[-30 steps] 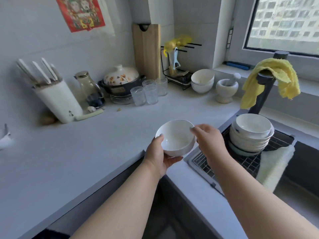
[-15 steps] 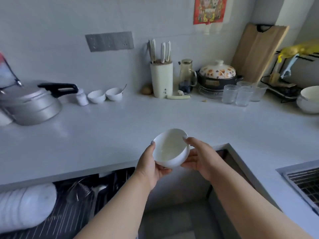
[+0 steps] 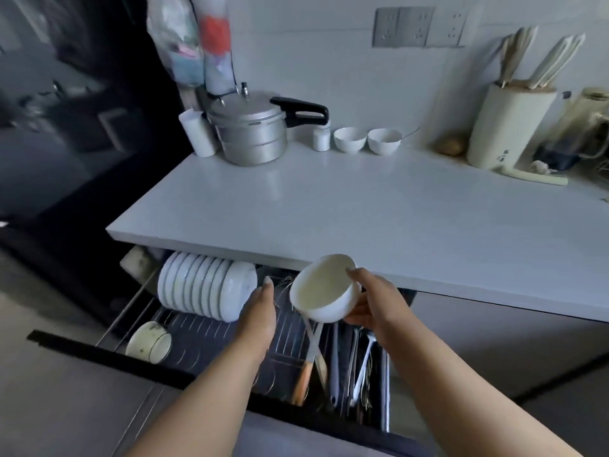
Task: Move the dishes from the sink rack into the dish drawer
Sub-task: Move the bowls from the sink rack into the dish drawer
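A person's right hand (image 3: 372, 308) cups a white bowl (image 3: 323, 288) from below and behind, thumb hooked over the far rim and fingers curled under the base, holding it tilted with its mouth toward the camera above the open drawer (image 3: 108, 354). The left hand (image 3: 260, 308) hangs just beside the bowl without touching it, fingers straight and pressed together, reaching toward the wire rack (image 3: 197, 328) in the drawer. On that rack a row of plates (image 3: 204, 288) stands on edge, with a small dish (image 3: 150, 341) lying nearer the drawer front; to the right, utensils (image 3: 333, 364) lie directly under the bowl. A one-handed hold on a smooth, tilted bowl looks like the weak point: a slip would likely drop it onto the utensils or the rack wires, chipping it. Swinging it left for a slot could knock the end plate and send the row toppling. The counter (image 3: 362, 225) overhangs the back of the drawer, so a quick lift might clip the bowl's rim on its edge. Farther back on the counter stand a pressure cooker (image 3: 253, 127), two small bowls (image 3: 367, 140) and a knife block (image 3: 504, 127)
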The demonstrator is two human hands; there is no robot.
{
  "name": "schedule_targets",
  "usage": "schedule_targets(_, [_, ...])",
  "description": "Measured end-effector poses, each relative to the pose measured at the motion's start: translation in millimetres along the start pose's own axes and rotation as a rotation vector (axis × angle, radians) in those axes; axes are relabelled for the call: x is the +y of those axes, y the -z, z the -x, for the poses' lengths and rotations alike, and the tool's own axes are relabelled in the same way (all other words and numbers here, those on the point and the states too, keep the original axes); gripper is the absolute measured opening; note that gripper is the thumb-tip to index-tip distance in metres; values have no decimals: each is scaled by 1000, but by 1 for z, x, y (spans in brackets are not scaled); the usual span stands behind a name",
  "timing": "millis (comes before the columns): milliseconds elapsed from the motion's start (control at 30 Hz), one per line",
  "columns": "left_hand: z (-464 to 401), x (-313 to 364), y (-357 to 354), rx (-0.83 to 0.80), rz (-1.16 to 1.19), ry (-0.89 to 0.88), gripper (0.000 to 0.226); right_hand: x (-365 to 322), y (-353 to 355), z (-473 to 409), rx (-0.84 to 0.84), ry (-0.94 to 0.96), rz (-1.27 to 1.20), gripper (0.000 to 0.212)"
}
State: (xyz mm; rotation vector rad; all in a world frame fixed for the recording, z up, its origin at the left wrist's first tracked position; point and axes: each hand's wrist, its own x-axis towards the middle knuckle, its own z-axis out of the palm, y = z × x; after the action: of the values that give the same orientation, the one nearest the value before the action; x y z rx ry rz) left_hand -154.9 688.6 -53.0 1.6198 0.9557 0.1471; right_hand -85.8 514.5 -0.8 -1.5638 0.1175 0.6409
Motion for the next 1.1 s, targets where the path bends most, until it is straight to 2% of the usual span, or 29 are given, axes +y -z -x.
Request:
schedule_targets(200, [-41,-53,110,227,-360,-112,50,35,-103,-30,-34,-93,42,20])
schedule_targets(400, [-80,-95,188,408,-748,16,61,77,-184,-63,-39,-156,127,29])
schedule_targets(533, [-99,-117,217,479,-804,112,66,106,-230,-88,-49,-199,183,38])
schedule_targets(667, [-120,-133,234,473,-825,180,69,138,-271,-113,-51,-256,235,46])
schedule_targets(867, [-143,-147,247,465,-866,158,68,172,-324,-138,-62,-320,336,48])
schedule_targets(1100, [-154,-151,257,506,-952,117,67,187,-381,-166,-124,-381,560,69])
